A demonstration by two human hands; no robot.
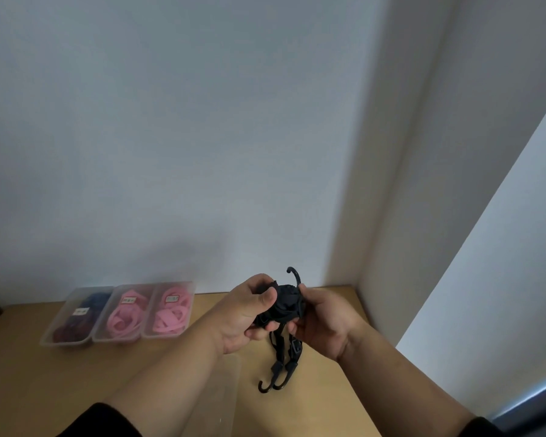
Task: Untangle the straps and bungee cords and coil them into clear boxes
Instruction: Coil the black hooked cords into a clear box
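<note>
Between the fingers of the left hand and right hand, above the worktop, a black bungee bundle is being clenched by both. Below the fingers hooked ends are dangling – likely to snag, or to spring the coil loose if grip slackens.

Wall: plain, pale grey-white, fills most of the head view, unmarked. A soft shadow falls on its lower part just above the table edge.

Right of it, a white vertical column projects forward; its left face is lit warmer, cream-toned. Further right, a brighter white panel runs diagonally up to the frame edge, with a dark strip at its lower end.

Table: light wood top, butts against the wall and column. Dark brown object at far left edge, not identifiable.

Light: dim, diffuse, cool.
</note>
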